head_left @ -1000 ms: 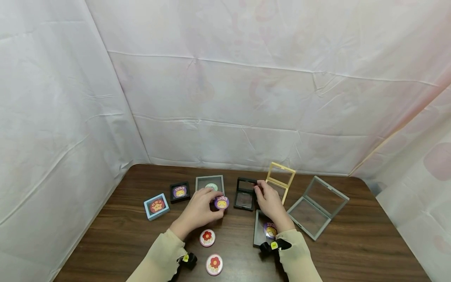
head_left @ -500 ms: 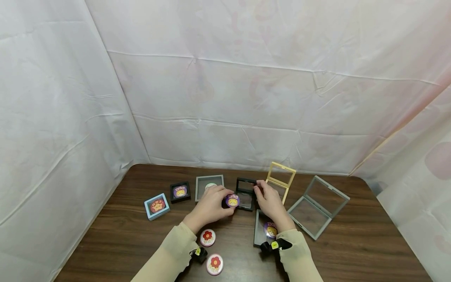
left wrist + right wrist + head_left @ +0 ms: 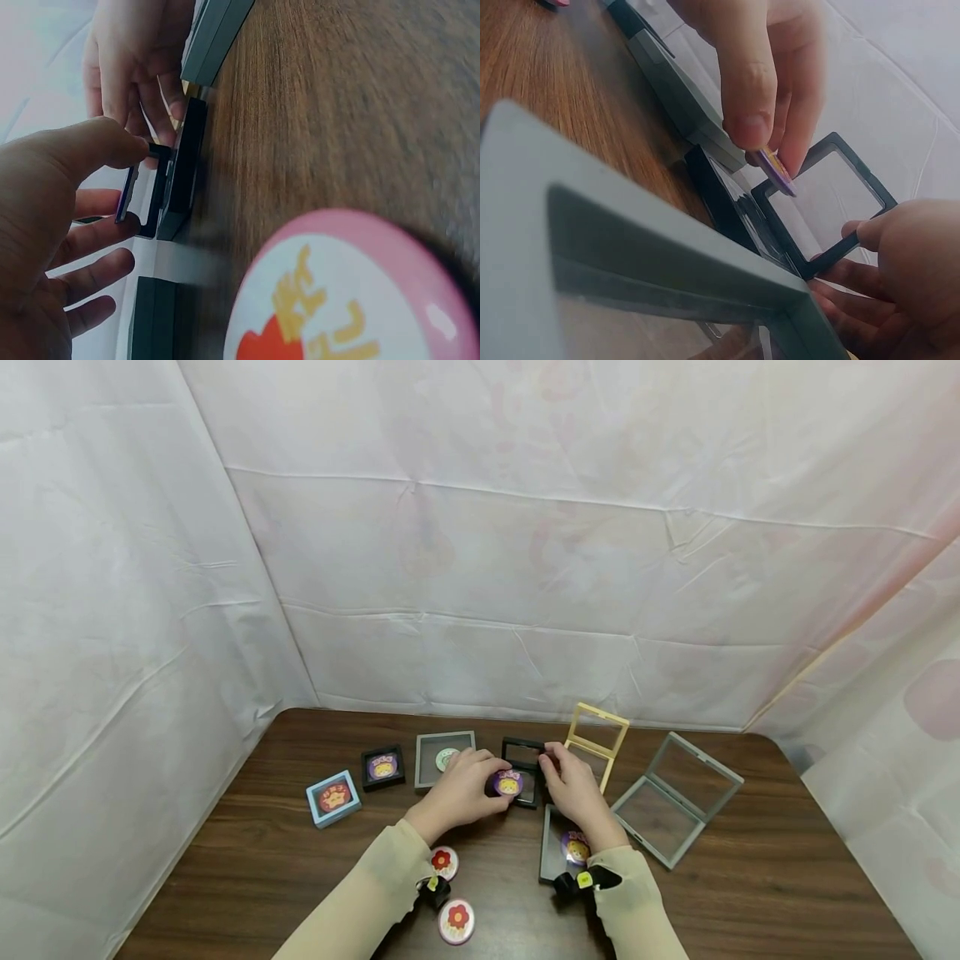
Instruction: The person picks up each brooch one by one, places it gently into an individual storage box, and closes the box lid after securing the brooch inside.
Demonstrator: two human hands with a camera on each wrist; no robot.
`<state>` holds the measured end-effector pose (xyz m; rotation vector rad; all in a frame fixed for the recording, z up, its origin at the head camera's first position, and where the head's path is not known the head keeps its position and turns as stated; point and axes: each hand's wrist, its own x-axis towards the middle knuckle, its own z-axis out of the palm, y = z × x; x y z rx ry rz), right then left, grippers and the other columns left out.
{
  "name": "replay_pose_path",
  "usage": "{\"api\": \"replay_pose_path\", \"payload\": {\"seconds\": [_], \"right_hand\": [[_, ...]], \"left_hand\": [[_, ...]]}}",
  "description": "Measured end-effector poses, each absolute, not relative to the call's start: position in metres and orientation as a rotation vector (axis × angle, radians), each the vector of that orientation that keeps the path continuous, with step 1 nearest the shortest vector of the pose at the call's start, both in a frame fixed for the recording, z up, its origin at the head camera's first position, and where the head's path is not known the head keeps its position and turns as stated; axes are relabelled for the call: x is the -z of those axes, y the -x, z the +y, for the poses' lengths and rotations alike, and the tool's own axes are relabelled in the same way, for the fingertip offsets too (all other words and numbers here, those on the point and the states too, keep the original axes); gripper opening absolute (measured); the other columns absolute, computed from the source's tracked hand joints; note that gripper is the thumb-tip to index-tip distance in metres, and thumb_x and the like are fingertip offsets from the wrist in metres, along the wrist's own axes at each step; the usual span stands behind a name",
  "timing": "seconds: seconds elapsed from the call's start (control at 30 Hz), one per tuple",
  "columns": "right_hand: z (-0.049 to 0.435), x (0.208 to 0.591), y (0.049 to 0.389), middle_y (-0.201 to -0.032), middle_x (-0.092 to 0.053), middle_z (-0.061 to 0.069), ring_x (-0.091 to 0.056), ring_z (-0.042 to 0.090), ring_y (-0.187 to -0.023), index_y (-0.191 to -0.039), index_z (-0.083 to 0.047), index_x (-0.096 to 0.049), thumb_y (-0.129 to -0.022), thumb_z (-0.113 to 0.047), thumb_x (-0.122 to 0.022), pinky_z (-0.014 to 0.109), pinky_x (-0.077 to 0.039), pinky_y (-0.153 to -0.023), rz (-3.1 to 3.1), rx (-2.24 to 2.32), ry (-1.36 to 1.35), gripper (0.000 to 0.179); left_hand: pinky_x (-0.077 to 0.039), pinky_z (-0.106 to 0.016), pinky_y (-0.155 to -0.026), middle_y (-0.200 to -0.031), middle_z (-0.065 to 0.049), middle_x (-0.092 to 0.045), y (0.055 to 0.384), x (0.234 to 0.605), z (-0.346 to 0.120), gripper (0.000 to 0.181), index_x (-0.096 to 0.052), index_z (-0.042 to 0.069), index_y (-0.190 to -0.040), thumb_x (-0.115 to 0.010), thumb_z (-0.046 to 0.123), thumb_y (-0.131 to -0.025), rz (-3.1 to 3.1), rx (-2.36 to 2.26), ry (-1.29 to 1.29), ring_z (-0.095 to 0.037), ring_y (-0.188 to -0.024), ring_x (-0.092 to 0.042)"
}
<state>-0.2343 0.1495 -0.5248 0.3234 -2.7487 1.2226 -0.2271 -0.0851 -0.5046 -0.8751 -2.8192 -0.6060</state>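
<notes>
Pale curtain (image 3: 480,560) behind wooden table (image 3: 765,893)

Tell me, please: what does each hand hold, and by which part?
The left hand pinches a purple cartoon badge by its edge. The right hand grips the black display case by the side of its raised lid.

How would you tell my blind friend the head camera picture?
A person's left hand pinches a purple badge by an open black case whose lid the right hand holds. Other cases and two flower badges sit on the brown table.
</notes>
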Motion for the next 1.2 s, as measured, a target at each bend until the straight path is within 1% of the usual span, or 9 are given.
{"api": "replay_pose_path", "payload": {"seconds": [0.1,0.3,0.47,0.57,0.7,0.83,0.93,1.2], "right_hand": [[0.150,0.524,0.234,-0.124,-0.076,0.016,-0.074,0.033,-0.104,-0.144,-0.001,-0.063,-0.116,-0.021,-0.058,0.054,-0.058,-0.092,-2.750,-1.231,-0.321,0.035],[0.150,0.524,0.235,-0.124,-0.076,0.016,-0.074,0.032,-0.105,-0.143,-0.001,-0.064,-0.115,-0.021,-0.058,0.054,-0.058,-0.093,-2.752,-1.225,-0.324,0.034],[0.151,0.524,0.235,-0.122,-0.077,0.014,-0.074,0.027,-0.097,-0.142,-0.001,-0.064,-0.115,-0.020,-0.058,0.052,-0.059,-0.090,-2.749,-1.235,-0.328,0.034],[0.151,0.524,0.235,-0.122,-0.077,0.014,-0.074,0.028,-0.100,-0.142,-0.001,-0.064,-0.115,-0.020,-0.058,0.052,-0.059,-0.091,-2.747,-1.238,-0.336,0.033],[0.151,0.524,0.236,-0.122,-0.077,0.014,-0.074,0.031,-0.106,-0.141,-0.001,-0.065,-0.115,-0.020,-0.058,0.053,-0.058,-0.093,-2.743,-1.239,-0.347,0.033],[0.150,0.525,0.236,-0.120,-0.077,0.013,-0.074,0.025,-0.095,-0.141,-0.001,-0.065,-0.115,-0.019,-0.059,0.051,-0.059,-0.090,-2.742,-1.237,-0.348,0.032],[0.150,0.525,0.236,-0.116,-0.077,0.012,-0.071,0.019,-0.087,-0.140,-0.001,-0.065,-0.115,-0.019,-0.059,0.049,-0.059,-0.087,-2.738,-1.228,-0.351,0.032],[0.150,0.525,0.236,-0.115,-0.077,0.012,-0.070,0.018,-0.085,-0.140,-0.001,-0.065,-0.115,-0.019,-0.059,0.049,-0.059,-0.086,-2.734,-1.219,-0.350,0.031]], "left_hand": [[-0.050,-0.051,-0.098,-0.121,-0.002,-0.074,0.228,0.505,-0.084,0.045,-0.078,0.016,-0.132,-0.086,0.039,-0.094,-2.838,0.630,0.867,-0.025,-0.110,-0.064],[-0.049,-0.050,-0.097,-0.124,-0.003,-0.075,0.229,0.508,-0.081,0.046,-0.077,0.015,-0.133,-0.086,0.038,-0.095,-2.840,0.597,0.868,-0.025,-0.110,-0.064],[-0.049,-0.050,-0.100,-0.125,-0.002,-0.076,0.231,0.511,-0.078,0.046,-0.077,0.014,-0.132,-0.086,0.040,-0.095,-2.830,0.544,0.883,-0.025,-0.111,-0.065],[-0.049,-0.049,-0.100,-0.123,-0.002,-0.077,0.231,0.512,-0.075,0.045,-0.077,0.014,-0.131,-0.086,0.039,-0.094,-2.820,0.529,0.893,-0.025,-0.109,-0.065],[-0.049,-0.046,-0.095,-0.121,-0.002,-0.078,0.231,0.512,-0.071,0.044,-0.078,0.013,-0.128,-0.087,0.039,-0.094,-2.811,0.514,0.891,-0.024,-0.105,-0.066],[-0.049,-0.043,-0.091,-0.119,-0.001,-0.078,0.230,0.513,-0.069,0.043,-0.078,0.013,-0.125,-0.088,0.039,-0.093,-2.802,0.508,0.871,-0.023,-0.103,-0.065],[-0.049,-0.042,-0.089,-0.118,-0.001,-0.078,0.230,0.515,-0.068,0.041,-0.078,0.014,-0.123,-0.089,0.039,-0.093,-2.787,0.506,0.862,-0.022,-0.101,-0.065],[-0.049,-0.042,-0.088,-0.119,-0.002,-0.077,0.229,0.515,-0.067,0.040,-0.079,0.014,-0.123,-0.088,0.040,-0.094,-2.791,0.486,0.844,-0.023,-0.103,-0.065]]}}
